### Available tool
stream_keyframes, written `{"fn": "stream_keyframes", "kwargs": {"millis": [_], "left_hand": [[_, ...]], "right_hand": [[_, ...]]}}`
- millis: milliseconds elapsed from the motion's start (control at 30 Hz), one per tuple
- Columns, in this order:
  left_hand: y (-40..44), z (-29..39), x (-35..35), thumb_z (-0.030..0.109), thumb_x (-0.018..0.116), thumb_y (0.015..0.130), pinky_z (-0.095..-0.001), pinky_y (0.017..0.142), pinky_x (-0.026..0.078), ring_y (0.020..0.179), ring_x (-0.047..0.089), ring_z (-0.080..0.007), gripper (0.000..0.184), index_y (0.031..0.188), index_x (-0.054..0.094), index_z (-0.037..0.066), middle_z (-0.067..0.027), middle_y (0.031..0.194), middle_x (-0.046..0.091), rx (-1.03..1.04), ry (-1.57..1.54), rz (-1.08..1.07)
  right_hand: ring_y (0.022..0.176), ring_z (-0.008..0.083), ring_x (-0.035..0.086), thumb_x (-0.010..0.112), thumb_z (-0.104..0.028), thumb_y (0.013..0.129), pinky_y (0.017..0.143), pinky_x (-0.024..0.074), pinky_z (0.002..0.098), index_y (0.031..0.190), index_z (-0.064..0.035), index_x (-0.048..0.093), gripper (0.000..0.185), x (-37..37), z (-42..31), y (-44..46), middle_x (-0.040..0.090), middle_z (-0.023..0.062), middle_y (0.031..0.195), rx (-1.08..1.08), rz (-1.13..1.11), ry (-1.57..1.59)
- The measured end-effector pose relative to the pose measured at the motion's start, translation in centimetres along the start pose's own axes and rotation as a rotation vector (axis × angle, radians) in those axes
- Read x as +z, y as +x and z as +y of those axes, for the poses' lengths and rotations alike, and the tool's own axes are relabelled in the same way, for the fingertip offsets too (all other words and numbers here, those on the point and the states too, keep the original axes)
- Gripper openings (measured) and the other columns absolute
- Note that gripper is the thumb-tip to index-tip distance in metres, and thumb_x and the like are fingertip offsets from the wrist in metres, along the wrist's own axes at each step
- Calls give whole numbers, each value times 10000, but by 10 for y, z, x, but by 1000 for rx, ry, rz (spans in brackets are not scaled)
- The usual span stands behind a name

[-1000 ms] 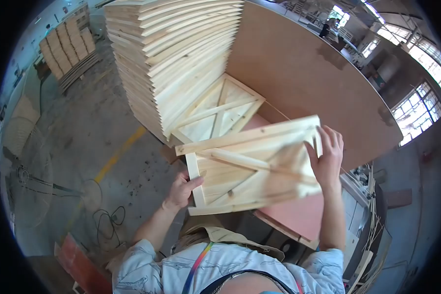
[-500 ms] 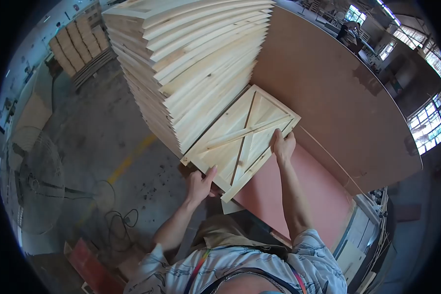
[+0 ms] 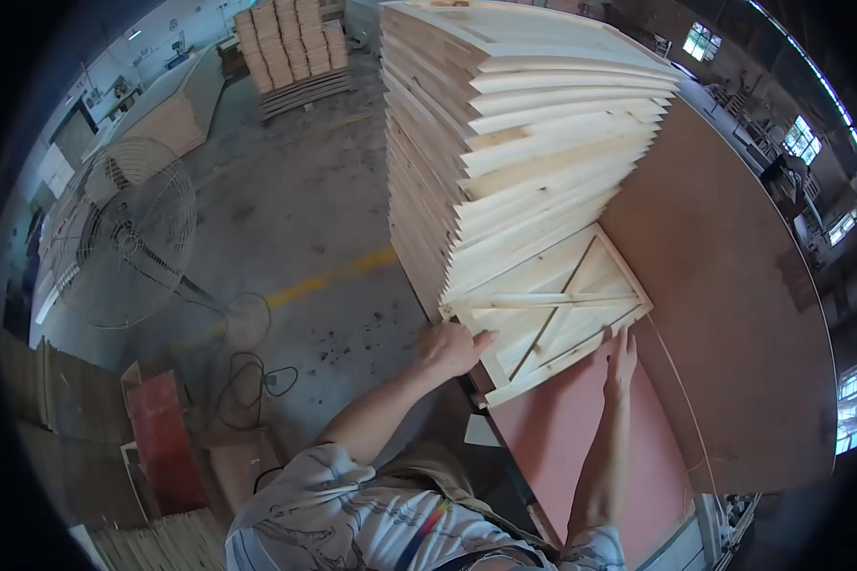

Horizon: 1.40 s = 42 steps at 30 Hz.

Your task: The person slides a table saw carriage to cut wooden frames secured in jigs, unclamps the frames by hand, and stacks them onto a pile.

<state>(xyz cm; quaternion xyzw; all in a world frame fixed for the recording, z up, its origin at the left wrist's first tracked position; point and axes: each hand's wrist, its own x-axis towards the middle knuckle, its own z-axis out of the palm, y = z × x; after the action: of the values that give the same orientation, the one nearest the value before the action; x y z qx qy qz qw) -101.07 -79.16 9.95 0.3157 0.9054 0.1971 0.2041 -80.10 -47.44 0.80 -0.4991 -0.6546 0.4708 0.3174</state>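
Observation:
A pale wooden panel [image 3: 595, 276] with a raised frame and crossed battens lies at the foot of a tall stack of similar panels [image 3: 543, 162]. My left hand [image 3: 452, 349] is at its left corner, with the thumb over the frame and the other fingers curled at the edge, partly hidden. On the near long edge rests my right hand [image 3: 622, 362], its fingers stretched out against the wood. Under and in front of the panel is a pink tabletop [image 3: 628, 466].
A large brown board [image 3: 733, 285] stands upright along the right side. On the left are a floor fan [image 3: 129, 228], a cable [image 3: 257, 381] on the floor and a red board [image 3: 167, 438]. Bundled wood [image 3: 290, 48] sits on a pallet at the back.
The view has swung left, so everything sits further right. The panel now lies closer against the stack. My right hand has gone from gripping its edge to straighter fingers along it.

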Motion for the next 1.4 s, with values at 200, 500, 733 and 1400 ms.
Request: {"fn": "stream_keyframes", "kwargs": {"millis": [200,500,733,1400], "left_hand": [[-56,69,-27,681,471,1026,-512,829,589,944,756,-428,792,944,797,-36,-270,926,761,156,326,-75],[-343,494,208,161,659,1062,-269,686,580,757,702,-112,197,1074,722,-25,-65,862,735,1073,-404,-1063],[-739,705,328,208,661,1072,-239,678,541,733,658,-84,238,1028,728,-16,-19,796,679,1835,-443,-1315],[-1208,592,664,531,742,918,-497,1004,541,1174,676,-417,643,1263,703,-10,-259,1242,714,3006,480,-1317]], "right_hand": [[864,155,692,619,-376,1090,794,557,309,1295,45,696,475,-175,73,-283,733,114,950,150,67,30],[977,335,744,691,-408,1015,874,576,420,1253,-27,733,451,-499,139,-535,767,194,1038,405,727,-112],[908,250,748,736,-380,989,790,571,370,1330,-48,695,478,-554,174,-773,745,162,918,658,996,-111],[841,139,647,875,-238,867,779,551,312,1265,32,704,511,-328,63,-832,726,55,940,1490,2510,458]]}}
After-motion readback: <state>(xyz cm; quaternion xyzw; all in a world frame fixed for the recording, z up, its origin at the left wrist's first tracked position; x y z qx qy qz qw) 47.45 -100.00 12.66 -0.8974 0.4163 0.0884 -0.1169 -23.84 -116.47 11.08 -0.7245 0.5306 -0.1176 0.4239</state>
